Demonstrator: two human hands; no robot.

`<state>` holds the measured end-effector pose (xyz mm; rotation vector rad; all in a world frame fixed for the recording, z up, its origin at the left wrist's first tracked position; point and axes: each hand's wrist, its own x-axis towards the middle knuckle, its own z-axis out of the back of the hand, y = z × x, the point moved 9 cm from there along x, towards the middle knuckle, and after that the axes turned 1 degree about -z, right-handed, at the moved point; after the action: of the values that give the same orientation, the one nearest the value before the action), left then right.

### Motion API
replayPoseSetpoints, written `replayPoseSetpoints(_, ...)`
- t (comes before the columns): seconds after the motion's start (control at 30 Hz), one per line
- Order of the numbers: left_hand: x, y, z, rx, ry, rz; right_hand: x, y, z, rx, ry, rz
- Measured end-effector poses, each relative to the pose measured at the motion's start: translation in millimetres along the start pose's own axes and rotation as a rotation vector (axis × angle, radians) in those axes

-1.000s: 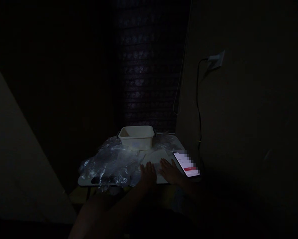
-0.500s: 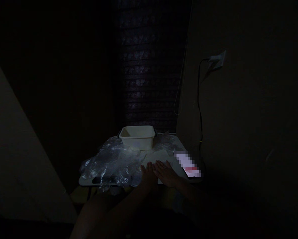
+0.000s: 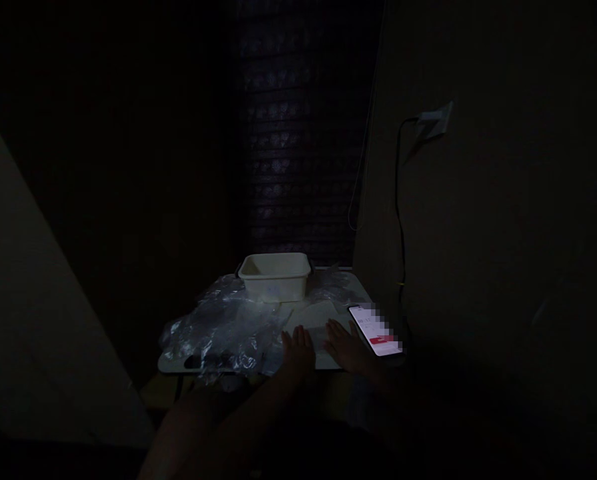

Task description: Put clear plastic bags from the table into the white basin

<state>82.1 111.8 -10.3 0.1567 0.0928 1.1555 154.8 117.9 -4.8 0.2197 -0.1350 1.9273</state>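
Both hands lie palm down on a pale flat sheet point(image 3: 319, 315) near the front of a small white table; dim light hides whether it is paper or plastic. My left hand point(image 3: 298, 352) rests on its left part with outstretched fingers. To the right, my right hand point(image 3: 346, 348) is also flat, its thumb hidden or unclear, with a gap between the two hands. Neither hand grips anything. Crumpled clear plastic bags point(image 3: 223, 327) spread over the table left of my left hand. Close to my right hand lies a phone point(image 3: 373, 330) with a lit screen.
A white plastic tub point(image 3: 276, 287) with dark side handles stands at the back of the table point(image 3: 171, 365). Behind it hangs a dark patterned blind point(image 3: 278, 167). A black cord point(image 3: 399, 213) runs down the right wall from an outlet point(image 3: 436, 121). The room is very dark.
My right hand has slid to the right, away from my left hand, which it was touching or overlapping. My left hand has stayed nearly in place.
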Motion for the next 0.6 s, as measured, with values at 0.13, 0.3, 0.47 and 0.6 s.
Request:
replayPoseSetpoints(0.13, 0, 1, -1.2, 0.003, -0.010, -0.002, -1, -11, -1, -0.009, 0.006, -0.052)
replayPoseSetpoints(0.3, 0, 0, -0.5, -0.001, -0.008, -0.015, -3, -20, 2, -0.041, -0.032, -0.066)
replayPoseSetpoints(0.47, 1, 1, -1.9, -0.002, -0.025, 0.007, -6, -25, 6, -0.075, -0.073, -0.057)
replayPoseSetpoints(0.6, 1, 1, -3.3, 0.020, -0.011, -0.001, -7, -28, 9, -0.105, -0.093, -0.060)
